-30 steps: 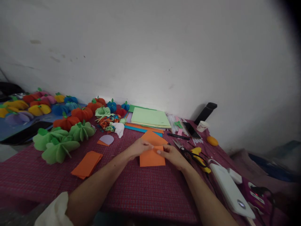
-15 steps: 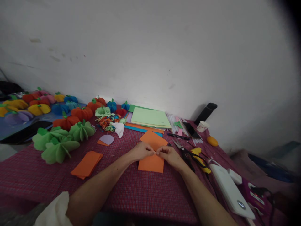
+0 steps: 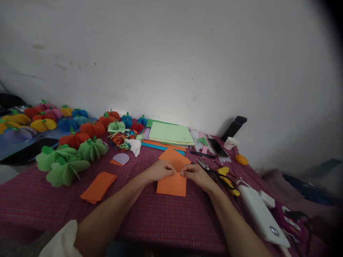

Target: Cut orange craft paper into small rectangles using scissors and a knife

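A maroon checked cloth (image 3: 171, 221) covered the near part of the table; at its right lay a long white plastic power bank (image 3: 261, 210), with a purple plastic power strip (image 3: 291, 223) beside it; in the middle, a flat orange paper sheet (image 3: 171, 187) rested on the cloth, between the arms; the left hand (image 3: 160, 170) and the right hand (image 3: 197, 175) came close together over its far part, thumb and forefinger of each narrowed in a pinch on the paper; more orange paper (image 3: 174, 157) reached beyond the fingers, though whether it was one piece with the near part could not be told; a stack of orange paper pieces (image 3: 98, 188) lay to the left, black-handled metal scissors (image 3: 214, 174) to the right; farther off stood light green paper pumpkins (image 3: 66, 171); beyond, near the white wall (image 3: 171, 60), lay stacked pale green paper sheets (image 3: 171, 132).
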Available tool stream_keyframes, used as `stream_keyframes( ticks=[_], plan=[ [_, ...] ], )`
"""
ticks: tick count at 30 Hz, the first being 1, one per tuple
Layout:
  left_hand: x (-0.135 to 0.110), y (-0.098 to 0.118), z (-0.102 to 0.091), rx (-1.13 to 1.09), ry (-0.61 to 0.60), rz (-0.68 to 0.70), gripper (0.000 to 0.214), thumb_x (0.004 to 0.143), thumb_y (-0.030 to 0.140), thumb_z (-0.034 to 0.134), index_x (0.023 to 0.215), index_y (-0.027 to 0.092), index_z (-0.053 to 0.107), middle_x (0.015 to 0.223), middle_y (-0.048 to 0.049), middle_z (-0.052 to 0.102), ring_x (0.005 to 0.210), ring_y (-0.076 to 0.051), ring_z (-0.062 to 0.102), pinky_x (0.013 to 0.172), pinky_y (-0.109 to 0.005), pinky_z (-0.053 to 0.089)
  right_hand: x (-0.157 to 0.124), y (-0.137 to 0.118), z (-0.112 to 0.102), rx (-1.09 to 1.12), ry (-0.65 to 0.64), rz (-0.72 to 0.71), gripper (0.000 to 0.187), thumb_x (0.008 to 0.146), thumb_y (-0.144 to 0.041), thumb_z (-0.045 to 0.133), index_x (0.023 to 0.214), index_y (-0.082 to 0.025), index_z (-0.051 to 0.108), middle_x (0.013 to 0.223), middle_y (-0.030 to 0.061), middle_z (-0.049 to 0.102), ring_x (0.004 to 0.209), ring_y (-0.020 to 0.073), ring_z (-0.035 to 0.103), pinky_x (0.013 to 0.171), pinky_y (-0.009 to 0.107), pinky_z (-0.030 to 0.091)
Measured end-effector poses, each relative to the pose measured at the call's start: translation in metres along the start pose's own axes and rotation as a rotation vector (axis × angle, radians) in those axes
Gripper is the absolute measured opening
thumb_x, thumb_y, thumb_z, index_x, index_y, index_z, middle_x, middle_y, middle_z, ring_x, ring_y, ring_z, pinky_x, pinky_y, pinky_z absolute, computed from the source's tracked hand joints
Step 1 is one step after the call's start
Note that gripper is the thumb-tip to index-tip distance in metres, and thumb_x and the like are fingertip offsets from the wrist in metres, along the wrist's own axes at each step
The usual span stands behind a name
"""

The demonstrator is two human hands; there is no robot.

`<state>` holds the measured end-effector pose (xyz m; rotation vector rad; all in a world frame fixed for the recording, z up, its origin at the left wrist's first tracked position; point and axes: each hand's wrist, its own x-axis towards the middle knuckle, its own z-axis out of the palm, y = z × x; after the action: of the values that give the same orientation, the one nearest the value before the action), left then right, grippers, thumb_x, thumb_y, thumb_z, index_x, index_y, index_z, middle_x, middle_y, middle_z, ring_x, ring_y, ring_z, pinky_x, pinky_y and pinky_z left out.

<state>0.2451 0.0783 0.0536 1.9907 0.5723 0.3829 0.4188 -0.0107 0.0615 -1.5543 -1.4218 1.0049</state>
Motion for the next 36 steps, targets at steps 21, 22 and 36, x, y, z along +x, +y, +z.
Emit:
stream_keyframes(
  ticks=[21, 22, 36],
  plan=[
    [0.0, -0.003, -0.001, 0.165, -0.051, 0.062, 0.021, 0.067, 0.027, 0.044, 0.058, 0.014, 0.058, 0.05, 0.0034, 0.039, 0.047, -0.007, 0.031, 0.045, -0.02, 0.021, 0.001, 0.013, 0.012, -0.036, -0.091, -0.061, 0.02, 0.072, -0.033, 0.058, 0.07, -0.014, 0.065, 0.061, -0.001, 0.056, 0.057, 0.0097, 0.045, 0.056, 0.022, 0.033],
    [0.0, -0.003, -0.001, 0.163, -0.053, 0.066, 0.021, 0.067, 0.027, 0.043, 0.059, 0.014, 0.058, 0.051, 0.0032, 0.04, 0.048, -0.007, 0.032, 0.045, -0.02, 0.021, 0.002, 0.015, 0.013, -0.034, -0.091, -0.065, 0.02, 0.071, -0.032, 0.058, 0.07, -0.014, 0.065, 0.061, -0.001, 0.056, 0.056, 0.0095, 0.044, 0.056, 0.022, 0.033],
    [0.001, -0.002, -0.011, -0.008, -0.034, -0.035, 0.026, 0.067, 0.035, 0.052, 0.063, 0.011, 0.062, 0.054, 0.0027, 0.045, 0.051, -0.008, 0.033, 0.048, -0.019, 0.024, -0.006, -0.006, -0.01, -0.02, -0.037, 0.002, 0.015, 0.064, -0.029, 0.063, 0.064, -0.014, 0.065, 0.061, -0.0009, 0.06, 0.06, 0.011, 0.049, 0.062, 0.024, 0.035]
  ],
)
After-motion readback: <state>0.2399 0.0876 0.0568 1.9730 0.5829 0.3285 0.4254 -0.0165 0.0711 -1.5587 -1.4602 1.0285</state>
